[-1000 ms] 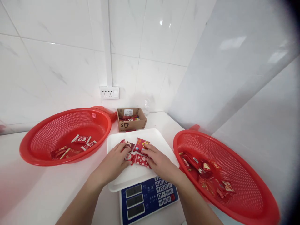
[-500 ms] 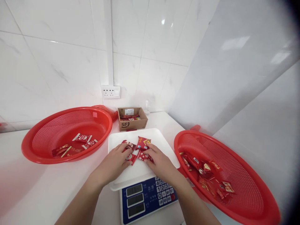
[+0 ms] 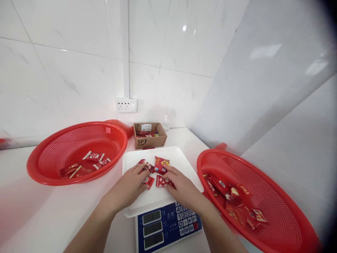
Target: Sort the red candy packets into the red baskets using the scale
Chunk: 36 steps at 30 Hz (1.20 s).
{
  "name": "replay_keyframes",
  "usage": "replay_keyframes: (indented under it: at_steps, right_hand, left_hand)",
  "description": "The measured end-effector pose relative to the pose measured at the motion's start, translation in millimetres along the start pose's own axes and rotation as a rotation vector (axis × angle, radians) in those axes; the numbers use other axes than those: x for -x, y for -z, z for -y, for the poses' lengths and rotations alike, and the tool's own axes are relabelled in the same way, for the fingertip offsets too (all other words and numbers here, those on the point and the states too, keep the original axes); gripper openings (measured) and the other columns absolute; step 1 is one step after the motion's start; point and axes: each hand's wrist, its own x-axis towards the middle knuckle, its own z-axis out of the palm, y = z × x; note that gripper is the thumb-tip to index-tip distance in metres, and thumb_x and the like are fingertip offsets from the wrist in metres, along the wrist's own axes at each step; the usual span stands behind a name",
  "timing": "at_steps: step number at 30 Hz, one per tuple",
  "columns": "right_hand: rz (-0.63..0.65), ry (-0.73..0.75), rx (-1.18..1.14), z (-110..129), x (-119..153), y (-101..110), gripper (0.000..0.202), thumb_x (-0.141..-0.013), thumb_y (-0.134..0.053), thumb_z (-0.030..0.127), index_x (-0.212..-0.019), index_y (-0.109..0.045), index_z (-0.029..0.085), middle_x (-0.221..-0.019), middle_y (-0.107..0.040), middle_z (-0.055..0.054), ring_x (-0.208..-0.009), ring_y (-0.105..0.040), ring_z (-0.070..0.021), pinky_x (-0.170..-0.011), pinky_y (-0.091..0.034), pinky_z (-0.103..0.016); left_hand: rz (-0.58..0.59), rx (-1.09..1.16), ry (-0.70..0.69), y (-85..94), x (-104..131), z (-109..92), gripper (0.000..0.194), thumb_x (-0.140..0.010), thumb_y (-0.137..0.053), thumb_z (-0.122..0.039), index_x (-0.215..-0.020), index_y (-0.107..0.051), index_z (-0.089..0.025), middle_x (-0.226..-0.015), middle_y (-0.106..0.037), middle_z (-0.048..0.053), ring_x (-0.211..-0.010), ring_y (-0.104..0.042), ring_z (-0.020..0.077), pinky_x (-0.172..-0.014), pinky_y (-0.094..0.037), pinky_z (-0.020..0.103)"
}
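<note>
Fingers spread, the left hand (image 3: 129,187) rests on a dark red packet (image 3: 149,167) and a lower-left packet (image 3: 151,181), the right hand (image 3: 184,187) on a yellow-marked packet (image 3: 160,164) and a dotted packet (image 3: 161,181); whether they pinch I can't tell. A slim gap now parts the lower two, which nearly met a moment ago, so each seems easier to handle alone. Outward, the white pan (image 3: 176,154) has room at its back right, hemmed by carton (image 3: 151,142), left basket (image 3: 59,149) and right basket (image 3: 283,196).

"SF" on cardboard box (image 3: 155,142), "志准" on scale panel (image 3: 168,225), 0–4 on keys (image 3: 183,215)
</note>
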Motion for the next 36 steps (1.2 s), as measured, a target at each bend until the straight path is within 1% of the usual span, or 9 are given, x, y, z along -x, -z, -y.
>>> replay_keyframes:
  at_steps: [4,7,10,16,18,21,27,31,36]
  right_hand:
    - [-0.046,-0.060,0.017,0.9,-0.8,-2.9,0.030,-0.083,-0.050,0.019,-0.109,-0.064,0.019,-0.137,-0.048,-0.010,-0.125,-0.046,-0.0244,-0.105,-0.037,-0.039]
    - [-0.062,-0.099,0.016,2.6,0.0,-3.9,0.034,-0.084,-0.051,0.023,-0.116,-0.061,0.020,-0.132,-0.049,-0.010,-0.121,-0.049,-0.0246,-0.101,-0.040,-0.038]
    - [-0.066,-0.110,-0.008,6.2,3.2,-2.5,0.038,-0.085,-0.051,0.027,-0.122,-0.057,0.021,-0.131,-0.048,-0.009,-0.117,-0.052,-0.0232,-0.098,-0.042,-0.037]
    - [0.003,-0.071,-0.025,17.5,10.8,3.9,0.036,-0.085,-0.051,0.029,-0.120,-0.059,0.024,-0.128,-0.051,-0.007,-0.114,-0.053,-0.0229,-0.095,-0.043,-0.036]
    - [0.026,-0.063,-0.012,19.2,12.0,4.1,0.036,-0.084,-0.052,0.026,-0.119,-0.059,0.025,-0.125,-0.054,-0.006,-0.112,-0.053,-0.0234,-0.093,-0.044,-0.037]
    - [0.030,-0.067,-0.016,18.6,12.0,1.5,0.037,-0.083,-0.052,0.025,-0.119,-0.060,0.024,-0.122,-0.056,-0.006,-0.111,-0.054,-0.0237,-0.093,-0.044,-0.037]
    - [0.004,-0.128,-0.076,16.8,9.8,-4.5,0.041,-0.084,-0.053,0.026,-0.124,-0.057,0.021,-0.121,-0.054,-0.008,-0.106,-0.057,-0.0236,-0.093,-0.044,-0.037]
    - [0.003,-0.102,-0.137,17.6,11.7,-4.9,0.041,-0.085,-0.052,0.025,-0.125,-0.056,0.022,-0.126,-0.053,-0.007,-0.112,-0.054,-0.0218,-0.096,-0.042,-0.035]
    - [0.013,-0.072,-0.143,17.1,14.0,-3.1,0.041,-0.084,-0.052,0.022,-0.124,-0.057,0.021,-0.127,-0.054,-0.007,-0.116,-0.052,-0.0207,-0.099,-0.040,-0.033]
  left_hand:
    - [-0.001,0.024,0.018,3.7,3.4,-3.2,0.036,-0.089,-0.049,-0.020,-0.124,-0.054,-0.020,-0.146,-0.040,0.013,-0.138,-0.029,0.0291,-0.106,-0.038,0.046]
    - [-0.016,0.042,0.033,5.9,4.9,-5.1,0.035,-0.087,-0.050,-0.018,-0.121,-0.054,-0.021,-0.143,-0.043,0.013,-0.132,-0.039,0.0304,-0.101,-0.042,0.047]
    - [-0.018,0.041,0.036,6.6,5.1,-6.3,0.033,-0.086,-0.047,-0.012,-0.116,-0.055,-0.022,-0.133,-0.050,0.011,-0.118,-0.051,0.0283,-0.093,-0.046,0.044]
    - [-0.007,0.040,0.057,7.4,4.2,-10.3,0.023,-0.086,-0.040,-0.009,-0.097,-0.057,-0.021,-0.109,-0.059,0.007,-0.099,-0.057,0.0241,-0.079,-0.048,0.037]
    - [0.000,0.031,0.082,8.3,3.8,-12.4,0.020,-0.087,-0.041,-0.011,-0.095,-0.057,-0.020,-0.107,-0.060,0.007,-0.098,-0.057,0.0245,-0.076,-0.047,0.036]
    - [0.014,0.016,0.100,9.4,3.2,-15.4,0.018,-0.088,-0.044,-0.016,-0.100,-0.057,-0.020,-0.109,-0.061,0.008,-0.100,-0.058,0.0258,-0.076,-0.047,0.036]
    - [0.026,0.023,0.152,8.2,1.7,-19.2,0.022,-0.088,-0.046,-0.024,-0.108,-0.055,-0.020,-0.110,-0.063,0.009,-0.101,-0.060,0.0280,-0.078,-0.046,0.037]
    - [0.060,0.146,0.120,8.3,2.0,-19.2,0.022,-0.090,-0.046,-0.031,-0.108,-0.054,-0.024,-0.104,-0.066,0.006,-0.092,-0.062,0.0257,-0.073,-0.046,0.035]
    - [0.038,0.167,0.078,8.3,2.4,-18.3,0.015,-0.089,-0.047,-0.030,-0.098,-0.058,-0.024,-0.098,-0.064,0.004,-0.089,-0.061,0.0233,-0.071,-0.046,0.032]
